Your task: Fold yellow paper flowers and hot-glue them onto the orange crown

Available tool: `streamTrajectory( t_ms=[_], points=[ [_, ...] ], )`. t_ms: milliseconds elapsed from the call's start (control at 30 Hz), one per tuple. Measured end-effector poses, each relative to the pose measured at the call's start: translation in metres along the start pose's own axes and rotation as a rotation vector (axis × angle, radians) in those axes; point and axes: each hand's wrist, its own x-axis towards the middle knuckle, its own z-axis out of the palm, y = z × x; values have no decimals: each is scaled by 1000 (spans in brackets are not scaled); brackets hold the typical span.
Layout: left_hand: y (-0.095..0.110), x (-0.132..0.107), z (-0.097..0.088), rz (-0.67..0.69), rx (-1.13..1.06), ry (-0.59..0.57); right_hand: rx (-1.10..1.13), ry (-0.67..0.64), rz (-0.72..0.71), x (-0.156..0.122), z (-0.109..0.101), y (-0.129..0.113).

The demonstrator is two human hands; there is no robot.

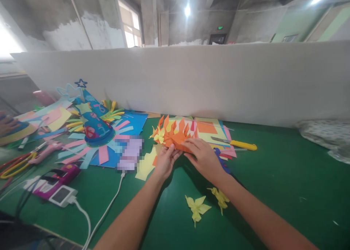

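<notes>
Both of my hands hold an orange folded-paper crown (175, 139) above the green table. Pointed orange tips stand up along its top, and a yellow paper flower (159, 136) sits at its left end. My left hand (166, 158) grips the lower edge from below, thumb on the front. My right hand (202, 155) bends its fingers over the right part of the band. Nearer to me, two yellow paper flowers lie on the table: one spread flat (197, 208), the other (220, 199) partly beside my right forearm.
A yellow-handled knife (243, 145) lies right of stacked coloured paper (207, 127). Blue scissors handles (222, 160) show behind my right hand. Decorated cone hats (97, 127), a phone (130, 154) on a cable, a power strip (58, 180) and a glue gun (46, 153) stand left. Another person's hand (8, 125) is at far left.
</notes>
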Motion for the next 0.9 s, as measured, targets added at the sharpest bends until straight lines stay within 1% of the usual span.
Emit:
streamTrajectory(
  t_ms=[133,200,267,433,600,767,900],
  points=[
    [-1,1,-1,12,-23,14,-3,62,-17,13,17,1],
    [-1,1,-1,10,-31,11,-17,95,-19,16,21,1],
    [-1,0,-1,7,-33,14,-45,101,-36,17,22,1],
    [-1,0,0,5,-34,43,-117,50,-132,17,25,0],
    [-2,0,1,6,-40,77,-135,12,-188,16,27,3],
    [-2,1,1,16,-39,76,-154,-27,-219,16,29,2],
    [-1,0,0,35,-32,76,-118,-55,-206,7,25,-6]
  ],
)
